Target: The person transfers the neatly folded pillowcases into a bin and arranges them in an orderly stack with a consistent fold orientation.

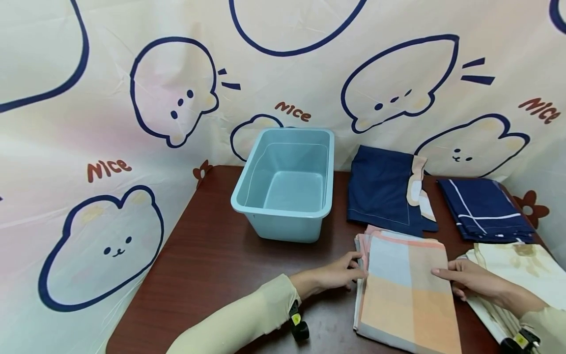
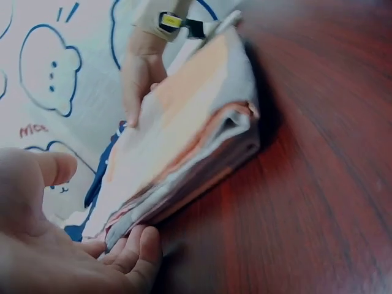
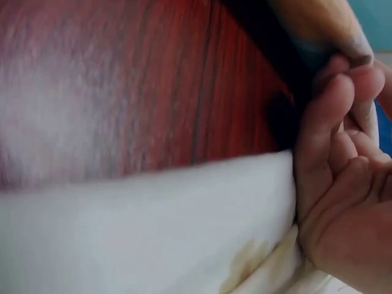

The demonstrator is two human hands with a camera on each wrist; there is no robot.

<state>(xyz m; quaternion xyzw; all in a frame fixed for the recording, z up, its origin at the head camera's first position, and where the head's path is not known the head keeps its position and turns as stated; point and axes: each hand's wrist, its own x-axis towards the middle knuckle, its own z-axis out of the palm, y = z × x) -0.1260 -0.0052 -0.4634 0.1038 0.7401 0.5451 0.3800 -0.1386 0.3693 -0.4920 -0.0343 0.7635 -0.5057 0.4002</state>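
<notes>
A thick folded checked cloth [image 1: 411, 290] in orange, beige and pale blue lies on the table before both hands. At its left edge is my left hand [image 1: 333, 273]; in the left wrist view its fingers [image 2: 144, 248] touch the lower folds while the thumb stands away from the fabric. My right hand [image 1: 479, 282] holds the opposite edge, thumb on top and fingers curled at the side. In the right wrist view, the curled fingertips [image 3: 340, 95] meet that edge. A cream folded cloth [image 1: 526, 268] with brown flowers lies beneath and beside the right hand.
A light blue plastic tub [image 1: 287, 221] stands at the back middle of the brown table [image 1: 194, 265]. Behind the checked cloth lies a navy folded cloth [image 1: 380, 187] with a pale print. A navy cloth with white lines [image 1: 491, 206] is at the far right.
</notes>
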